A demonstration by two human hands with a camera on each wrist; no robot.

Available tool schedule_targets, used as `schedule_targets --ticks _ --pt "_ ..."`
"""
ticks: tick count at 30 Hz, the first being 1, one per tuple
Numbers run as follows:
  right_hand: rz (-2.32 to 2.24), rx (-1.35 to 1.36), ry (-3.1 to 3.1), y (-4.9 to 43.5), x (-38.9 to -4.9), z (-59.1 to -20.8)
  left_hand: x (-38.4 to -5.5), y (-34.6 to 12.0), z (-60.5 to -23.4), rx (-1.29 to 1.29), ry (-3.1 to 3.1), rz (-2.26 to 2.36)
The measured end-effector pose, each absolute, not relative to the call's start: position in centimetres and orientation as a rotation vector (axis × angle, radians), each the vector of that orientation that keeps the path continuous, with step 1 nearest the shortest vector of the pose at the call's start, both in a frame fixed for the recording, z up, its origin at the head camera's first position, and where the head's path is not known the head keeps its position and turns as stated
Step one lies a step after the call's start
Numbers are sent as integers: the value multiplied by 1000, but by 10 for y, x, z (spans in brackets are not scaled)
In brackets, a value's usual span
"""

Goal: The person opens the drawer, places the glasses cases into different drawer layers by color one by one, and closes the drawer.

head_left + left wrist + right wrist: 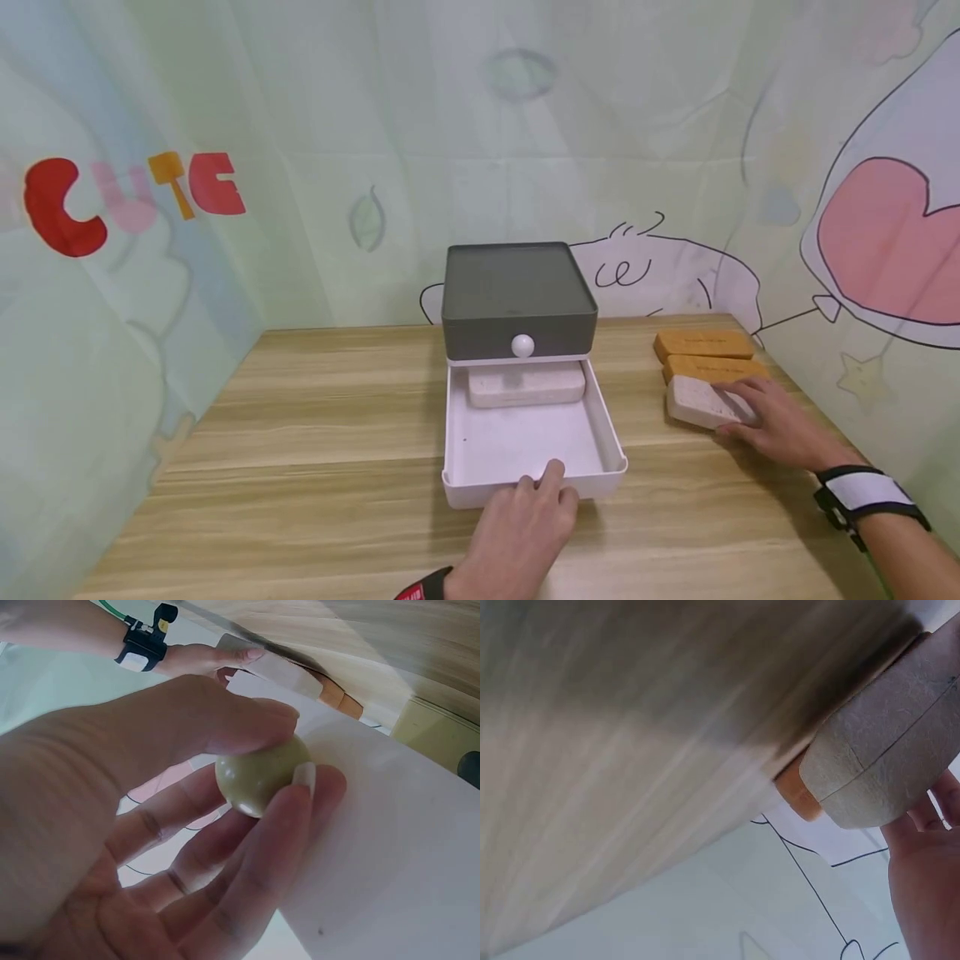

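Note:
A small drawer box [517, 283] with a dark grey upper part has its white lower drawer [454, 425] pulled out. My left hand [521, 521] is at the drawer's front. In the left wrist view, its thumb and fingers pinch the drawer's round knob [259, 776]. One whitish, soap-like bar [527, 387] lies at the back inside the drawer. To the right, my right hand [776, 421] grips another whitish bar [697, 400], thumb on the near side and fingers over the top. That bar sits beside two orange-brown bars [712, 367], [705, 342].
The box stands towards the back of a wooden table [322, 433], close to a printed cloth backdrop [322, 167]. Another white knob [522, 346] sticks out from the grey upper part. The cloth also hangs along the table's left and right edges.

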State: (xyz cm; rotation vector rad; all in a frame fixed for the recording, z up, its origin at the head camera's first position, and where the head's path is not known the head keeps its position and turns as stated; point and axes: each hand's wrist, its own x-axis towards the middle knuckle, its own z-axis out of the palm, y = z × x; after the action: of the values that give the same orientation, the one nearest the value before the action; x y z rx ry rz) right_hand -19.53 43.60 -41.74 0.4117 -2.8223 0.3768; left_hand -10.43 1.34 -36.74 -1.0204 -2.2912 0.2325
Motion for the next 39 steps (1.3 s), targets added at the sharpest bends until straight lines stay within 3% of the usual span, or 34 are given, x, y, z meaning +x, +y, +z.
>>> schedule_targets --ticks 39 --pt "274 566 -2603 393 -168 -361 -105 13 -369 -1010 -2253 215"
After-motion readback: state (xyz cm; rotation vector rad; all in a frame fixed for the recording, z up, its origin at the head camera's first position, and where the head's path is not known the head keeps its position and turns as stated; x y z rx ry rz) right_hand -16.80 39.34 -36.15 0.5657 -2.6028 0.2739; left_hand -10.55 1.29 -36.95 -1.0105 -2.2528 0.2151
